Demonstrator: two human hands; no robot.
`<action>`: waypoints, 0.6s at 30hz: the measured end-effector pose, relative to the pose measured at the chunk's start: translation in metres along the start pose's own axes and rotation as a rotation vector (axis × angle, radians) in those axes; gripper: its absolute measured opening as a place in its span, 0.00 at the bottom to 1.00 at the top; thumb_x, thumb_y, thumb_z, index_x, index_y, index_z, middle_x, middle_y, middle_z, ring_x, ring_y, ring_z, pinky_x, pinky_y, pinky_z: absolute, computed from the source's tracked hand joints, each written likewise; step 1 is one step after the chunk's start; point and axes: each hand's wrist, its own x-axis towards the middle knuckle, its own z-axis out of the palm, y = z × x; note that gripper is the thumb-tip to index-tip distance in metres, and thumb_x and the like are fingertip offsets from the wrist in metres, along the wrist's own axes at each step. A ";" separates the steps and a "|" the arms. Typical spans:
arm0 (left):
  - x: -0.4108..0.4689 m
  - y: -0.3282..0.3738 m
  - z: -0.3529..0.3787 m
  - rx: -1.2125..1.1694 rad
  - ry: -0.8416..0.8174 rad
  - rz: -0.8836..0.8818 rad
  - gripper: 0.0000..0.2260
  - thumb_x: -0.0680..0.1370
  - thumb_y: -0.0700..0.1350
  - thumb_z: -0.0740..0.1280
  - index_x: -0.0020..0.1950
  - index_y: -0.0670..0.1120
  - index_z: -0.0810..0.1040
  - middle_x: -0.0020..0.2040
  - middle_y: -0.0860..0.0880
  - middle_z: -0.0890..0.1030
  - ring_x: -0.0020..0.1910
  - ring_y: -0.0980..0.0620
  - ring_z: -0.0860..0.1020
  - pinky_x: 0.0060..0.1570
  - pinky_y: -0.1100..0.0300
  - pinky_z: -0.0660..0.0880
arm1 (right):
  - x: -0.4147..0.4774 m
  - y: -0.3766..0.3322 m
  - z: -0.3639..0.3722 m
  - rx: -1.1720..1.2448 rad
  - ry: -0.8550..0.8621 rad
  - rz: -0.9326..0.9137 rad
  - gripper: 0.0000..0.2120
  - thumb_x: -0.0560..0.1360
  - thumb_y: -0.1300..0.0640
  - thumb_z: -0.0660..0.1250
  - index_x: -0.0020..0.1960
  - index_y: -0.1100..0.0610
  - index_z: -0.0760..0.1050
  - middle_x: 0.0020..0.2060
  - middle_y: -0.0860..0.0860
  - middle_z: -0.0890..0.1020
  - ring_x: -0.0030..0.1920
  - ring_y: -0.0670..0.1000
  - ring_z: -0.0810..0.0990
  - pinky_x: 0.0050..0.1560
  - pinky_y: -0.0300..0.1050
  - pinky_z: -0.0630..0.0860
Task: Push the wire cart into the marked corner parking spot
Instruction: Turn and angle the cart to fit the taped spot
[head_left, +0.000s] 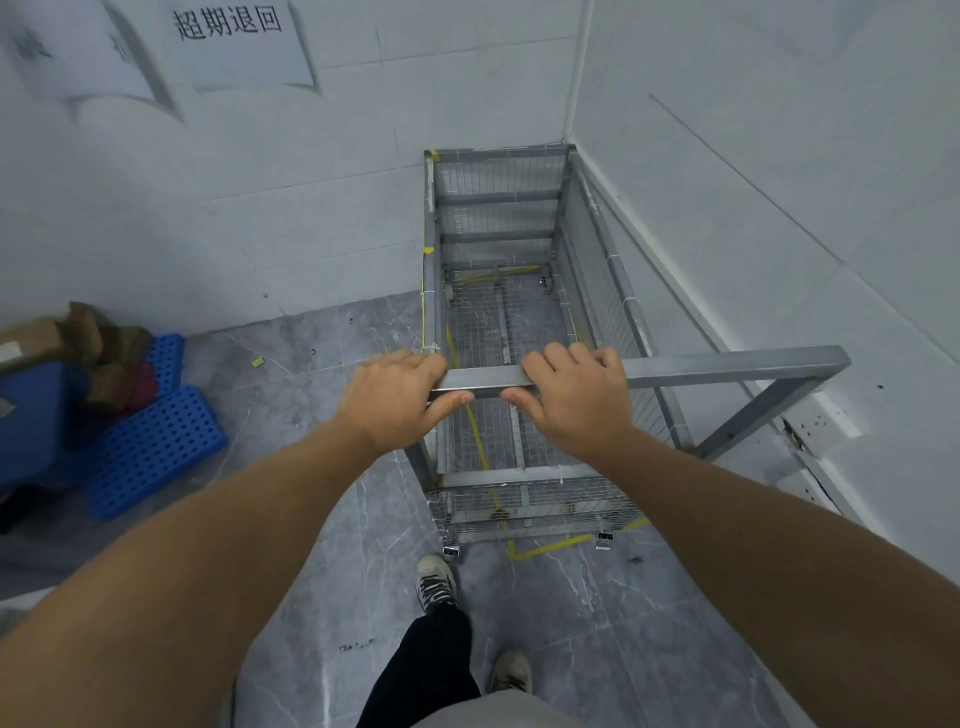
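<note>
Both hands, fingers wrapped round wire cart handle, grey marbled floor, white-tiled corner, yellow tape.

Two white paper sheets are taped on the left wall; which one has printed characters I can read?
The right-hand white paper sheet, nearer the corner: it carries bold black Chinese characters. The left-hand sheet shows only blurred grey marks.
</note>
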 end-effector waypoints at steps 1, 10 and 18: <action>0.000 0.000 0.000 -0.002 0.001 0.004 0.22 0.77 0.66 0.54 0.43 0.48 0.73 0.35 0.48 0.79 0.34 0.47 0.76 0.32 0.58 0.65 | 0.000 0.000 0.000 -0.004 0.001 0.002 0.24 0.79 0.33 0.53 0.48 0.52 0.73 0.40 0.49 0.78 0.40 0.54 0.75 0.43 0.51 0.66; 0.002 0.001 0.004 0.046 0.040 0.051 0.20 0.77 0.63 0.57 0.40 0.47 0.71 0.33 0.48 0.78 0.31 0.47 0.75 0.28 0.60 0.62 | -0.001 0.000 -0.002 0.027 0.027 0.026 0.24 0.79 0.33 0.53 0.47 0.52 0.73 0.39 0.49 0.77 0.40 0.54 0.74 0.43 0.51 0.65; 0.002 -0.005 0.000 -0.044 0.002 0.125 0.17 0.79 0.60 0.56 0.54 0.49 0.75 0.42 0.52 0.80 0.39 0.49 0.78 0.31 0.59 0.69 | -0.004 -0.002 -0.004 0.058 -0.023 0.096 0.25 0.79 0.32 0.52 0.52 0.50 0.77 0.42 0.48 0.78 0.43 0.53 0.75 0.49 0.52 0.66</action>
